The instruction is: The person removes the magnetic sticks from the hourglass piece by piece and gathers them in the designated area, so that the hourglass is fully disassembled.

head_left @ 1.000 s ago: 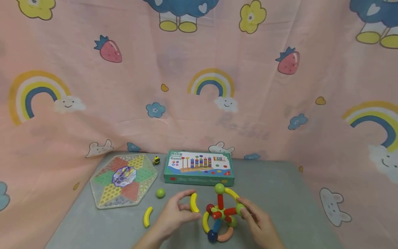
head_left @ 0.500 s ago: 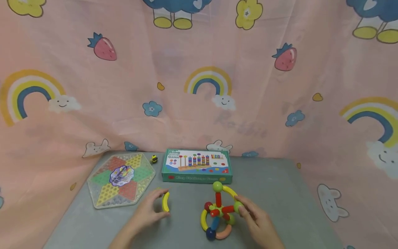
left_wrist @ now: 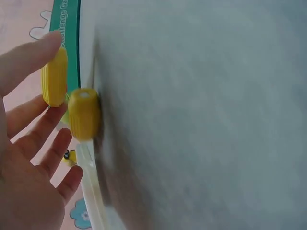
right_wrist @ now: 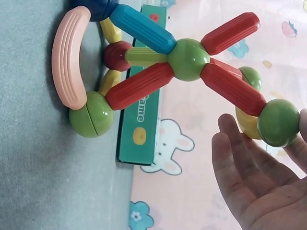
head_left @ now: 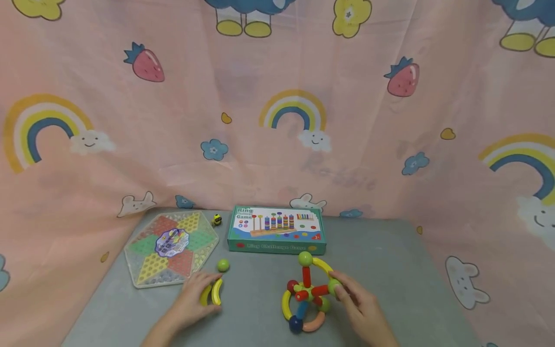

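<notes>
My left hand [head_left: 193,300] is low on the grey table [head_left: 390,270] and pinches a yellow curved piece [head_left: 217,291] lightly between thumb and fingertips. It holds that piece right beside a second yellow curved piece [head_left: 204,295] lying on the table. The left wrist view shows both yellow pieces [left_wrist: 54,76] [left_wrist: 84,113] end-on against my fingers. A loose green ball [head_left: 223,264] sits just behind them. My right hand [head_left: 361,311] pinches a green ball [head_left: 334,287] [right_wrist: 278,122] on the right side of a built toy of coloured rods, arcs and balls [head_left: 307,299] [right_wrist: 158,57].
A green ring game box [head_left: 276,230] lies flat behind the built toy. A hexagonal checkers board [head_left: 171,246] lies at the back left, with a small yellow and black toy [head_left: 217,220] by its far corner. A pink patterned cloth [head_left: 277,120] hangs behind and around the table.
My left hand has carried the yellow curved piece leftwards from the built toy and down beside the other yellow piece. The right hand stays on the green ball.
</notes>
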Action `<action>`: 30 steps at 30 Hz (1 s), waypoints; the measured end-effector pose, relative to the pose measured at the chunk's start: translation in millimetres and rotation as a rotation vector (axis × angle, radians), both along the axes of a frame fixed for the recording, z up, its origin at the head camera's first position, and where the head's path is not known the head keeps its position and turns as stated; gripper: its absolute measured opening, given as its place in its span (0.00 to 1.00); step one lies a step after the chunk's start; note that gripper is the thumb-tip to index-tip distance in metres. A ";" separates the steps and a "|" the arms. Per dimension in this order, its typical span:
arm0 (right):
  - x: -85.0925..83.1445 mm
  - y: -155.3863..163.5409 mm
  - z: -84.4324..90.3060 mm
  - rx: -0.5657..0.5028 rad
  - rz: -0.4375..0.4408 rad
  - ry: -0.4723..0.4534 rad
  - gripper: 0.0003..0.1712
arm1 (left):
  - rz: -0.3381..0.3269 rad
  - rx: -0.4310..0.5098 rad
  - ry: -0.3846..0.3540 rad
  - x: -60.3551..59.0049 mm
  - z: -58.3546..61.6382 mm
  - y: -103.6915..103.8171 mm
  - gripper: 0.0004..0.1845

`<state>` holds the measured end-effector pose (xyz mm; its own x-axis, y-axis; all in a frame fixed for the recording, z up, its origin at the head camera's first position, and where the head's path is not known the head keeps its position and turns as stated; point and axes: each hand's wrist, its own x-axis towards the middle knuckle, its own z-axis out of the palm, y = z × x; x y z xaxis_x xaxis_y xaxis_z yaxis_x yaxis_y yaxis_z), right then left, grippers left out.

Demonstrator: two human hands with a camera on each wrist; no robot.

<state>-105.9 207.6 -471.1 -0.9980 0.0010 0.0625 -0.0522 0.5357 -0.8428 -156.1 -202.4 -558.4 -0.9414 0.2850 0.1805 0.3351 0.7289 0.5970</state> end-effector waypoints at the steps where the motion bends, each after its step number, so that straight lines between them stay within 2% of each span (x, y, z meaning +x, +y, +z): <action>1: -0.2 -0.3 -0.1 -0.002 0.000 -0.001 0.18 | -0.011 -0.004 -0.002 0.7 -0.6 -2.5 0.39; 8: -0.6 -2.0 0.8 -0.009 -0.001 -0.024 0.17 | -0.085 -0.054 -0.078 2.1 -5.1 -16.7 0.39; 14: -1.3 -1.2 1.3 -0.003 -0.003 -0.029 0.18 | -0.102 -0.061 -0.104 1.8 -2.2 -17.2 0.40; 18: -2.5 0.9 2.9 0.011 -0.006 -0.033 0.20 | -0.089 -0.050 -0.079 2.5 2.9 -11.4 0.42; 21: -2.2 2.5 3.4 0.027 -0.008 -0.033 0.22 | -0.051 -0.022 -0.040 1.8 7.4 -4.0 0.40; 24: -0.4 3.2 3.2 0.025 -0.007 -0.035 0.24 | -0.013 0.017 0.012 1.7 12.2 9.4 0.35; 26: -0.1 3.3 3.8 0.014 -0.011 -0.037 0.25 | -0.014 0.050 0.040 1.3 15.5 23.3 0.34; 28: -0.2 3.4 4.5 0.003 -0.014 -0.051 0.25 | -0.043 0.103 -0.018 2.6 18.8 42.0 0.36; 30: -1.1 3.4 5.6 0.011 -0.018 -0.071 0.26 | -0.086 0.151 -0.155 5.6 19.8 64.6 0.40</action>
<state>-107.0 211.0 -465.5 -0.9998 0.0184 -0.0088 0.0174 0.5449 -0.8383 -150.5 -137.9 -538.6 -0.9346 0.3461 0.0824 0.2881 0.6004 0.7460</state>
